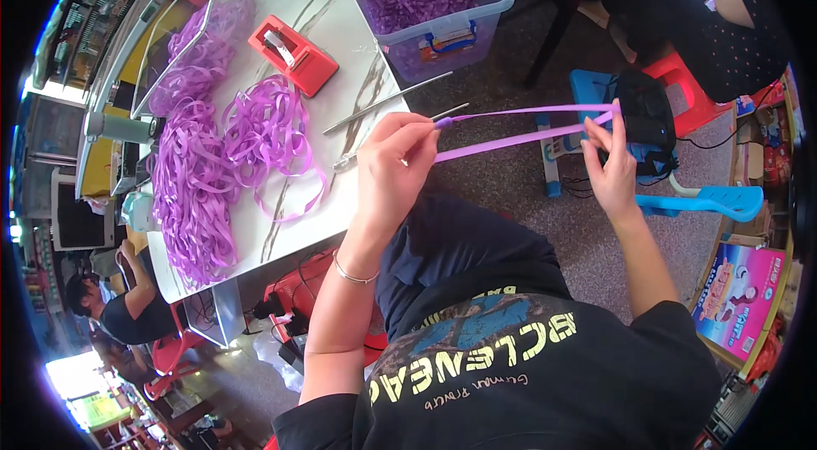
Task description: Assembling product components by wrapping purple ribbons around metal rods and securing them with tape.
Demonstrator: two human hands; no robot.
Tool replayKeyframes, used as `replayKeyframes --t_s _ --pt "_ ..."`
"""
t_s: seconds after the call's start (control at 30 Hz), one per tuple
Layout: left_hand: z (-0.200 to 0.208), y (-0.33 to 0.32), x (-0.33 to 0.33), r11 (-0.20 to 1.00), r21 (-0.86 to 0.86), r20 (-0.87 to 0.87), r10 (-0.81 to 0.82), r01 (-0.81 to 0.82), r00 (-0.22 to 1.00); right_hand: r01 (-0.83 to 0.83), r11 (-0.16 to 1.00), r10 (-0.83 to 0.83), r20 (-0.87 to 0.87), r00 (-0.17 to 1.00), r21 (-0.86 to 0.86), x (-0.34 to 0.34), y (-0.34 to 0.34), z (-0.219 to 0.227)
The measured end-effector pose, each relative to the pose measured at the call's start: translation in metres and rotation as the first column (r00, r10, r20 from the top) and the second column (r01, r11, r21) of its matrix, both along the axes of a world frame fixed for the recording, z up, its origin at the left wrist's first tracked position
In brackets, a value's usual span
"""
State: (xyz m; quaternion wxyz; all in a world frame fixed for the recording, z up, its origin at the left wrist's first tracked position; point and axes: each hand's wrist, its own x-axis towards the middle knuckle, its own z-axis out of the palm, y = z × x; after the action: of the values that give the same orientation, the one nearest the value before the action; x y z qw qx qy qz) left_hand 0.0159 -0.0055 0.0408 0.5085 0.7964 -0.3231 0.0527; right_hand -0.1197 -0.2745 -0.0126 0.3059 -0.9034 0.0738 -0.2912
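At mid-frame, a purple ribbon (511, 143) was clamped in the left grip (395, 162) and held by the right grip (614, 167); even tension without twisting was advisable.

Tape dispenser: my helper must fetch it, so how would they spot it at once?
Start at the white table on the left. On its top, next to the ribbons, on the side toward the clear bin, lies the tape dispenser. It is blocky and red with a pale roll, unlike the purple ribbons and thin metal rods nearby.
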Motion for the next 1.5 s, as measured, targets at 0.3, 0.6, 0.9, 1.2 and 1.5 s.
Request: replayKeyframes --t_s 0.3,0.6,0.9,1.2,1.5 --pt "0.019 -0.011 0.006 0.984 0.142 0.574 -0.170 0.106 0.801 -0.130 0.946 0.204 -0.233 0.951 0.298 -0.051 0.041 -0.039" --pt "0.044 -0.011 0.010 0.899 0.392 0.719 -0.433 0.197 0.543 -0.351 0.694 0.445 0.010 0.896 0.629 0.041 0.047 0.068" --pt "0.045 -0.010 0.018 0.876 0.409 0.696 -0.480 0.253 0.534 -0.301 0.204 0.912 -0.068 0.405 0.932 0.078 0.046 0.091" --pt "0.044 -0.006 0.017 0.838 0.485 0.583 -0.524 0.252 0.621 -0.187 0.173 0.904 -0.081 0.421 0.967 0.081 0.047 0.088" --pt "0.030 -0.012 0.017 0.869 -0.159 -0.526 -0.476 0.469 0.705 -0.381 0.544 0.718 -0.180 0.673 0.747 0.076 0.057 0.084"
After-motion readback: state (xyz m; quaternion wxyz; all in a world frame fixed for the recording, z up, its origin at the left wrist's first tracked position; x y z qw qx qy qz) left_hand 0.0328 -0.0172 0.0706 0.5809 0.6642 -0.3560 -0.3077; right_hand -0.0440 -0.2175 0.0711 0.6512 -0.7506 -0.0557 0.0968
